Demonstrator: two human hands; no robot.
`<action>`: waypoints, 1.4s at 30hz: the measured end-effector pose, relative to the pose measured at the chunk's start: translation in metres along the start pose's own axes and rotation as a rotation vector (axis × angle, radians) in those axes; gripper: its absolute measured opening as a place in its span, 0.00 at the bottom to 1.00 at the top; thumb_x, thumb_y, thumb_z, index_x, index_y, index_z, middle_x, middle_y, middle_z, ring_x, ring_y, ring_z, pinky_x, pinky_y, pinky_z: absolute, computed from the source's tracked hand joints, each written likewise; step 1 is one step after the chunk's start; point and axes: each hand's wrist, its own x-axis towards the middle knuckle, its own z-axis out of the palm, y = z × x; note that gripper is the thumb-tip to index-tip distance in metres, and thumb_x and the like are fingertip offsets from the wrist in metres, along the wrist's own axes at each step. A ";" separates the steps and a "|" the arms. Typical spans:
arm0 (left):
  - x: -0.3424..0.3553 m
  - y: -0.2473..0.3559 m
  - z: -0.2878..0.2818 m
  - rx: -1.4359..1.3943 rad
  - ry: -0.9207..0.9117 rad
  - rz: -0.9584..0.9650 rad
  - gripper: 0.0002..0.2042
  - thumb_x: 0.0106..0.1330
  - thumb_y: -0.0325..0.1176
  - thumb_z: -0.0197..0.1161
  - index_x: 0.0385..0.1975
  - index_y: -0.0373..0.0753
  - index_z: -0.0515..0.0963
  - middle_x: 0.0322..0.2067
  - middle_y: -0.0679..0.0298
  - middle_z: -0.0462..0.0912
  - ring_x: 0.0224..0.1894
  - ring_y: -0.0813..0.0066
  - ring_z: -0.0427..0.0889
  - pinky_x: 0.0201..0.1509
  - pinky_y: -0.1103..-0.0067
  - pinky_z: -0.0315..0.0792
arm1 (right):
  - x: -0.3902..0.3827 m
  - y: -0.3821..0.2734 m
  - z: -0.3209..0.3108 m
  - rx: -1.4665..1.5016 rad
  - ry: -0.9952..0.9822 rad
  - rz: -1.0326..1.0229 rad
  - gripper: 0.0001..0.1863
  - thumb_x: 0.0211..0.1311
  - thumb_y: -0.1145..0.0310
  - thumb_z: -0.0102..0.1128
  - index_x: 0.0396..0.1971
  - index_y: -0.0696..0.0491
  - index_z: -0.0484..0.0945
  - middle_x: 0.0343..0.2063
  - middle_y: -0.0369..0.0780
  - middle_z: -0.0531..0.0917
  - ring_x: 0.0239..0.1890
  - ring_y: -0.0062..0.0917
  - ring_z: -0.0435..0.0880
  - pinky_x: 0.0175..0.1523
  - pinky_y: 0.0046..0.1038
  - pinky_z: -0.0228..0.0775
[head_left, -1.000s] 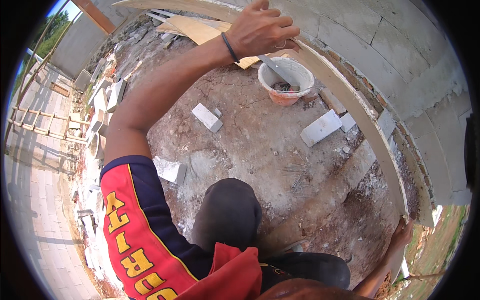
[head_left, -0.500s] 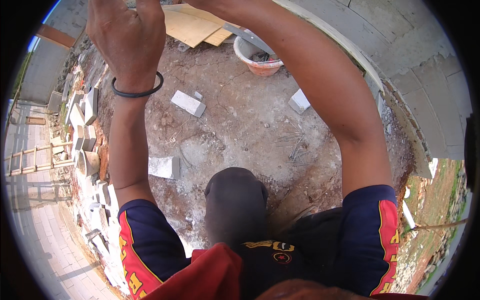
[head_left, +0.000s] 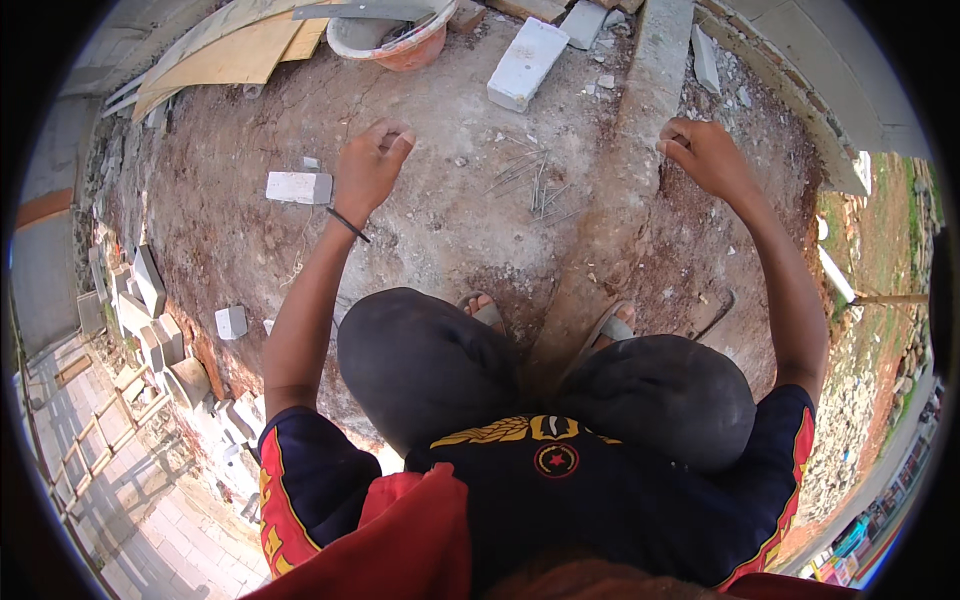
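Note:
My left hand [head_left: 372, 165], with a black band at its wrist, hovers over the dirt ground beside a small white block [head_left: 299, 187]. Its fingers curl loosely, with the thumb apart and nothing visible between them. Off to the right, my right hand [head_left: 708, 158] hangs near a concrete strip [head_left: 648, 100], half curled, thumb apart from the fingers, and no held thing shows. Between both hands several thin wire pieces [head_left: 540, 185] lie scattered on the ground. Farther off rests a larger white block [head_left: 527, 64], touched by neither hand.
A worn orange-and-white basin [head_left: 412, 52] stands at the far side beside plywood sheets [head_left: 215, 75]. White blocks [head_left: 150, 280] are heaped at the left, near a bamboo ladder [head_left: 105, 430]. A low wall edge [head_left: 790, 90] runs along the far right. My knees are bent over sandalled feet.
Both hands have come down from the top of the view and spread apart over the ground. My knees now show bent, and the view has shifted right, bringing the larger block into sight.

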 end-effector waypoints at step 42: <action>-0.061 -0.065 0.264 0.310 0.009 0.197 0.16 0.51 0.26 0.62 0.41 0.36 0.73 0.37 0.59 0.74 0.42 0.60 0.74 0.43 0.68 0.67 | 0.059 -0.015 0.220 -0.301 -0.303 -0.690 0.43 0.40 0.49 0.74 0.56 0.55 0.70 0.54 0.39 0.71 0.62 0.34 0.65 0.68 0.48 0.48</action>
